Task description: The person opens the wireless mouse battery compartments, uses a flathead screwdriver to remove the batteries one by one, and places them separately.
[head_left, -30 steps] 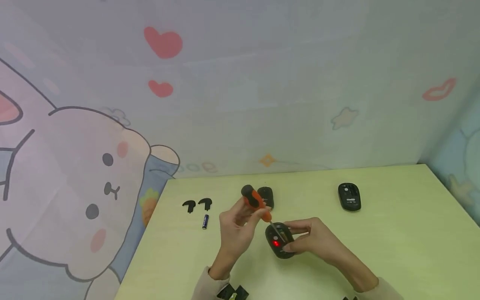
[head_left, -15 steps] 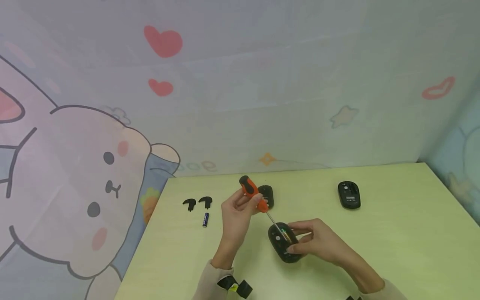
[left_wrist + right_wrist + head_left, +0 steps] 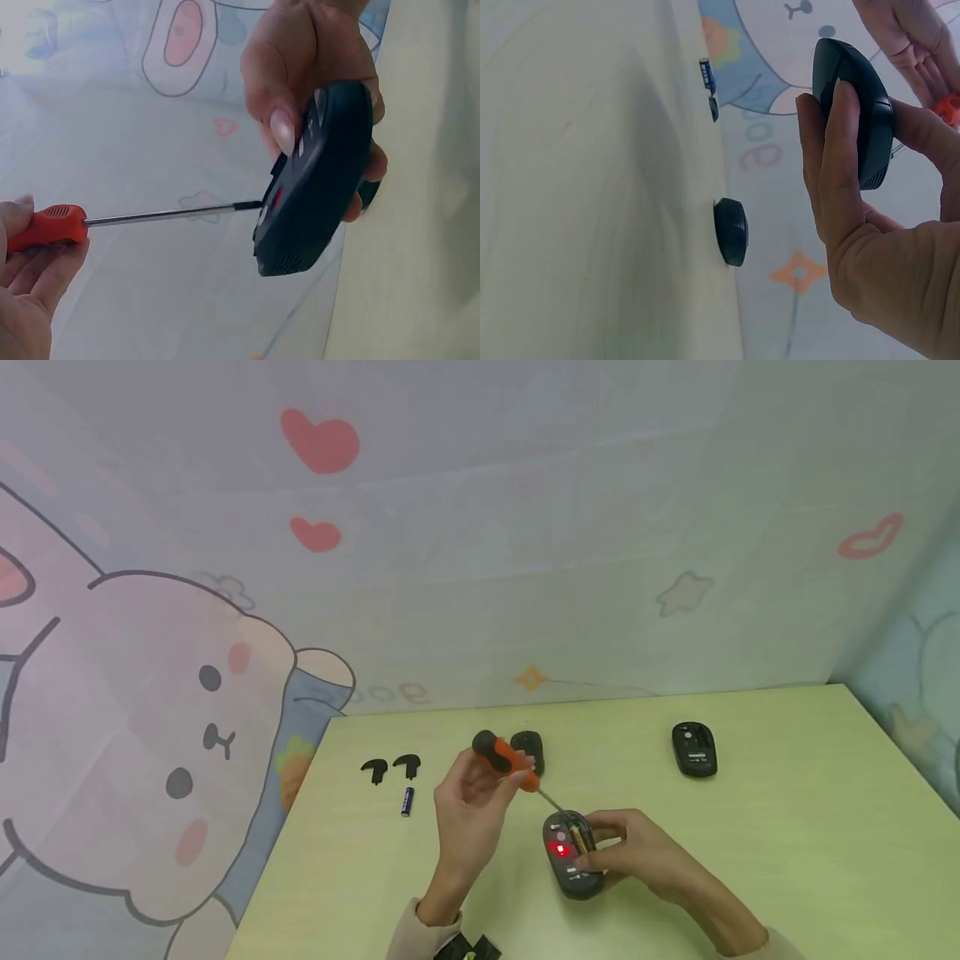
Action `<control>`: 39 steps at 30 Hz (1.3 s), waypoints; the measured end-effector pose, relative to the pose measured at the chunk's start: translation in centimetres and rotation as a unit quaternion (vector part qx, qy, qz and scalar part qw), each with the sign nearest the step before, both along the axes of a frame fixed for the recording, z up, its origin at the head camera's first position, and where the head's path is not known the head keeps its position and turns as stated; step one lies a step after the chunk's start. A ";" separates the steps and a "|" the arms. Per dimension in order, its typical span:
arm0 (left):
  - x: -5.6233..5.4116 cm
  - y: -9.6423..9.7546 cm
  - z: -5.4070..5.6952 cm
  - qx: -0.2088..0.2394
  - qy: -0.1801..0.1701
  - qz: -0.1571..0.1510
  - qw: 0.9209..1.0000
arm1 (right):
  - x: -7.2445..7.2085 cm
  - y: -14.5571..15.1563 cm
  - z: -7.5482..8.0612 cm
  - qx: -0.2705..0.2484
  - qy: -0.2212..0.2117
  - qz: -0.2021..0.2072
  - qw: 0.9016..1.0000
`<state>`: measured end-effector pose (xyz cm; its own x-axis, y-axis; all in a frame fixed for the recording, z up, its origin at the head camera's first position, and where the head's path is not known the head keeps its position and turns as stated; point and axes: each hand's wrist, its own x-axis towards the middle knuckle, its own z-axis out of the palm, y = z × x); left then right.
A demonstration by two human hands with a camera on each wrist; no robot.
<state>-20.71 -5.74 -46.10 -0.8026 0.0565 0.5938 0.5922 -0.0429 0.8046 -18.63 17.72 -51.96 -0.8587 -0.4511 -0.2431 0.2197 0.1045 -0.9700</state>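
Note:
My left hand [image 3: 470,822] grips the orange and black handle of a screwdriver [image 3: 508,762]. Its dark tip meets the underside of a black computer mouse [image 3: 319,180] in the left wrist view, close to the battery compartment. My right hand [image 3: 637,852] holds that mouse above the table, underside facing up, thumb on the bottom face and fingers round the back. A battery [image 3: 577,838] shows in the uncovered compartment, and a red light [image 3: 560,849] glows beside it. In the right wrist view the fingers of my right hand [image 3: 885,262] wrap the mouse's top shell.
On the pale yellow table [image 3: 750,843], two black battery covers [image 3: 407,766] lie at the left, with a blue battery [image 3: 407,802] below them. A second mouse [image 3: 529,750] sits behind my left hand; a third mouse [image 3: 694,749] lies underside up at the back right.
The held mouse has shifted slightly right and toward me. Its red light was on, looked dark half a second ago, and glows again. The screwdriver handle has tipped lower since the middle frame.

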 end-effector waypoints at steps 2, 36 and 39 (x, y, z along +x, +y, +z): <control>0.3 0.0 0.1 -0.001 0.020 -0.011 1.000 | 0.0 0.0 0.0 -0.003 0.000 0.002 1.000; -0.3 0.4 0.8 -0.095 0.218 -0.003 0.971 | 0.6 -0.1 0.2 -0.006 0.063 -0.006 0.998; -0.2 0.3 1.0 -0.077 0.198 -0.006 0.977 | 0.5 -0.1 0.4 -0.008 0.052 -0.013 0.999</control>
